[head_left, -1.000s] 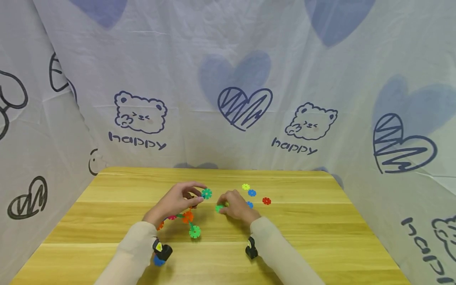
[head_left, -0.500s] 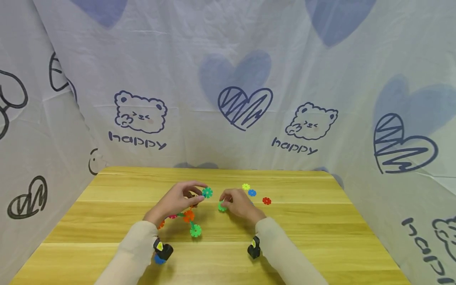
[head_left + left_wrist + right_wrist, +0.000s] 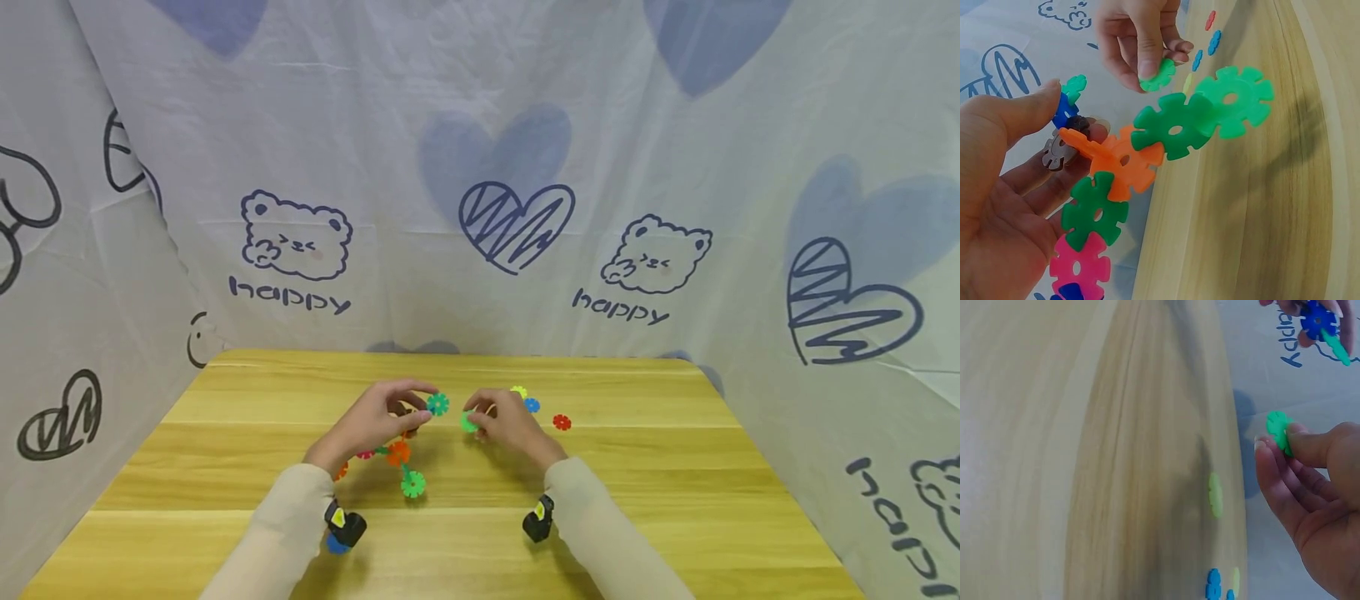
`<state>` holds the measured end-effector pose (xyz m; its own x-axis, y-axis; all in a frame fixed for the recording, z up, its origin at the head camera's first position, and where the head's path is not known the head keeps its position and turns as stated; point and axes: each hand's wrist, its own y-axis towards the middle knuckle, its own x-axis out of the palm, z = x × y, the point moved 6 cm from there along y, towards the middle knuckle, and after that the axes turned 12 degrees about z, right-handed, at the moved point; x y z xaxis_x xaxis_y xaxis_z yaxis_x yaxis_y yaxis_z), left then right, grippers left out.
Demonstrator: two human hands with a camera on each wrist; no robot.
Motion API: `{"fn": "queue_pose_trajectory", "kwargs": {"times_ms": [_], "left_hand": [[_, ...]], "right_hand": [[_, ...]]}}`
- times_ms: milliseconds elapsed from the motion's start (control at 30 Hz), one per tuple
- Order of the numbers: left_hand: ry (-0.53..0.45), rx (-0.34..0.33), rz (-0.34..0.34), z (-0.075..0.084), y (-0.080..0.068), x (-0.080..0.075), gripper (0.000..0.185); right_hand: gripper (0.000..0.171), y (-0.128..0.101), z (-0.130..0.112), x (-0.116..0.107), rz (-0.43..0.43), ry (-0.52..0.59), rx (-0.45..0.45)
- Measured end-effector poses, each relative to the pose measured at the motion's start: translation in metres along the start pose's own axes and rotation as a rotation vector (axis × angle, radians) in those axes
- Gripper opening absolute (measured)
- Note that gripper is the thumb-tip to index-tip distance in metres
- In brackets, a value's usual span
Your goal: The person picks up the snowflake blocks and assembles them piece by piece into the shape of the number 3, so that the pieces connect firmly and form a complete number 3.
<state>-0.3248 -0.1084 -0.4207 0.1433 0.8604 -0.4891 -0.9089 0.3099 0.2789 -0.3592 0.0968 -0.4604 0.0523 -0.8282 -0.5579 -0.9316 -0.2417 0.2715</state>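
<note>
Left hand (image 3: 375, 421) is curled round the far end of a chain of snowflake discs (image 3: 1124, 164), thumb and fingers pinching it near the teal disc (image 3: 437, 405) at the tip; the rest of the chain trails toward the near side, orange disc (image 3: 397, 452), then a light green disc (image 3: 412, 484) at the near end, resting on the wooden surface (image 3: 675, 500). In the left wrist view the chain reads as pink, green, orange, green, light green, all slotted edge to edge. Right hand (image 3: 510, 425) pinches a single loose green disc (image 3: 469, 422) between thumb and fingertips, held up just right of the teal tip, close but not touching it as far as I can tell. Right wrist view confirms: green piece (image 3: 1280, 431) gripped at the fingertips, off the surface. Judgement: assembly is partway, several pieces already joined, the held green one not yet slotted on. Still loose on the surface right of the hands: a yellow disc (image 3: 517, 391), a blue disc (image 3: 532, 405), a red disc (image 3: 561, 422); so at least those remain unjoined. Printed cloth backdrop (image 3: 480, 167) with bears and hearts behind the surface. A small dark camera unit (image 3: 343, 525) is strapped to each wrist.
</note>
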Motion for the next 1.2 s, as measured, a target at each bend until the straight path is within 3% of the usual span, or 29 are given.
{"fn": "queue_pose_trajectory", "kwargs": {"times_ms": [667,1200], "left_hand": [[-0.018,0.024,-0.003,0.0,0.002,0.008,0.038],[-0.004,0.011,-0.005,0.004,0.003,0.009,0.038]], "right_hand": [[0.017,-0.005,-0.015,-0.028,0.093,0.012,-0.06],[0.019,-0.011,-0.033,-0.034,0.129,0.007,-0.076]]}}
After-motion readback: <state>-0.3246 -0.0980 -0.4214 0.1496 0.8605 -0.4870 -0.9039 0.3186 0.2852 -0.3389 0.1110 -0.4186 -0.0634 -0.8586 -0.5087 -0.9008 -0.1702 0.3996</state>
